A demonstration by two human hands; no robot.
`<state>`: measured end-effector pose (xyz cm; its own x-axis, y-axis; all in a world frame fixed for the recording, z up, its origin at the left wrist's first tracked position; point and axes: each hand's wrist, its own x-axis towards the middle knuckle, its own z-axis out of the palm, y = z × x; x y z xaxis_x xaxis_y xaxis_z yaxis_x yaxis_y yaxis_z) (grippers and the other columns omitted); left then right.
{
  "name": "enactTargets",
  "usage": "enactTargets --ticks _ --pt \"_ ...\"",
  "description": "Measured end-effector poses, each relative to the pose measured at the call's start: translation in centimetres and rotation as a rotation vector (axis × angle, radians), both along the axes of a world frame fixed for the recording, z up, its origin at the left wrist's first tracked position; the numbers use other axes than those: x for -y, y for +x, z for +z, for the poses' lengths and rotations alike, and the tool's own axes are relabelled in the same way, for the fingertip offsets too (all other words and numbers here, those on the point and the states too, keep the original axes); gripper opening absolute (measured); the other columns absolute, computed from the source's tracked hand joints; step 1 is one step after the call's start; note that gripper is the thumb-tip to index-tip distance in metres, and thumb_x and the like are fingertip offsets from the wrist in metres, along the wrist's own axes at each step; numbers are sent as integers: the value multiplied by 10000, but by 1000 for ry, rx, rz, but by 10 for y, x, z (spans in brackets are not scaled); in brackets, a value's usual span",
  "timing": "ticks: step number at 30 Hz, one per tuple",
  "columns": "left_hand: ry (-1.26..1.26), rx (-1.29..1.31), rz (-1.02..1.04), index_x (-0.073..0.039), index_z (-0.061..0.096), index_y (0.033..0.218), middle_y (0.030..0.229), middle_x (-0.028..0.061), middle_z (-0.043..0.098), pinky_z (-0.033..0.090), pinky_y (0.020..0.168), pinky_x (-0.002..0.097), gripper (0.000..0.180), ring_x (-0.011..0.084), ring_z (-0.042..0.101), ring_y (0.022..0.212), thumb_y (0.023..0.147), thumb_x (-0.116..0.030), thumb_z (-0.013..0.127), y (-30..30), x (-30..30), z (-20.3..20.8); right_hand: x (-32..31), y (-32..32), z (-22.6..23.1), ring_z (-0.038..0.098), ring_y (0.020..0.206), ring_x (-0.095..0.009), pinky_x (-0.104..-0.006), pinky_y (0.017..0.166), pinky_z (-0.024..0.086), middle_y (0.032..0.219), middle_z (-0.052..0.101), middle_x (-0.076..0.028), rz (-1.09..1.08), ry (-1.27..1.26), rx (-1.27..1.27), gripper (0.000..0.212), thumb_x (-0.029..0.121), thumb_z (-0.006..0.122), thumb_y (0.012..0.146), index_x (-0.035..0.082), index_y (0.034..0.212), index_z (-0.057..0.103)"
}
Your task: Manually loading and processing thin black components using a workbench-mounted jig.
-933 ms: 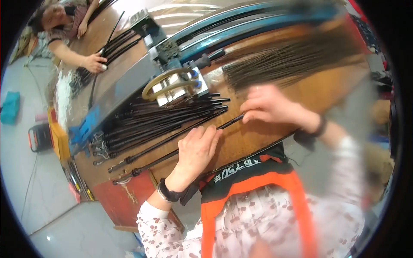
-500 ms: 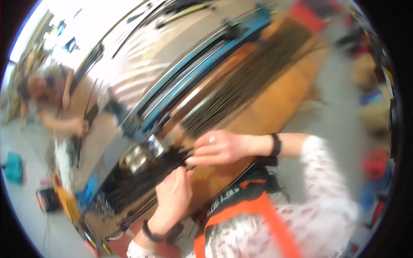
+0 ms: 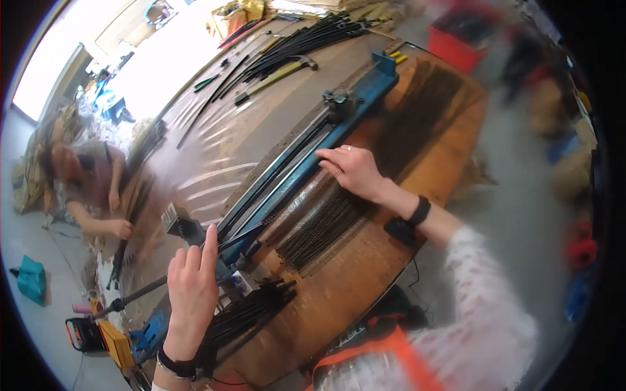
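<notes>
Brown table [image 3: 375, 264] below, your left hand [image 3: 192, 280] wraps a black rod [image 3: 145, 289]; your right hand [image 3: 355, 173] curls near the blue rail [image 3: 357, 107], but its hold is unclear.

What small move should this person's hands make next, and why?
Perhaps bring the right hand down toward the upper end of the black rod: the left hand is partway along it, while the right is out beyond that end.

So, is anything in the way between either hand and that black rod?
Nothing visible. The left hand holds the rod. The right hand is apart from the rod's upper end; the blue rail and springs seem to lie below that gap, not across it.
</notes>
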<state>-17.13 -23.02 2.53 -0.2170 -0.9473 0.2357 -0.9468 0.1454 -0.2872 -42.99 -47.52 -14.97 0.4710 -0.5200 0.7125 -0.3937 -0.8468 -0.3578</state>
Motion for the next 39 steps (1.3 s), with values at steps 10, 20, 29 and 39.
enactTargets --ticks 10,20,29,39 --pt "-61 -51 -15 -100 608 1060 747 39 498 463 588 329 298 204 542 706 765 -59 619 9 -43 -13 -83 58 65 545 782 -266 -393 750 406 843 607 -65 448 -156 122 357 -77 602 797 11 1131 690" --pt "-72 -30 87 -221 647 1278 723 29 477 451 558 350 467 206 539 660 829 -95 663 19 -53 -17 -87 81 84 571 703 -188 -342 593 459 764 596 -29 692 -341 85 374 30 661 811 36 1184 683" --pt "-34 -135 -21 -80 626 1280 752 79 479 437 626 393 553 266 508 701 746 59 593 18 -56 -12 -111 94 68 533 536 -147 -295 448 450 649 511 4 526 -266 156 431 150 736 817 130 1243 673" --pt "-126 -103 4 -111 658 1207 731 67 472 436 614 364 469 244 508 680 762 28 611 32 -73 -10 -109 109 70 497 516 -166 -304 450 408 641 492 -9 556 -319 198 366 194 723 862 89 1209 673"
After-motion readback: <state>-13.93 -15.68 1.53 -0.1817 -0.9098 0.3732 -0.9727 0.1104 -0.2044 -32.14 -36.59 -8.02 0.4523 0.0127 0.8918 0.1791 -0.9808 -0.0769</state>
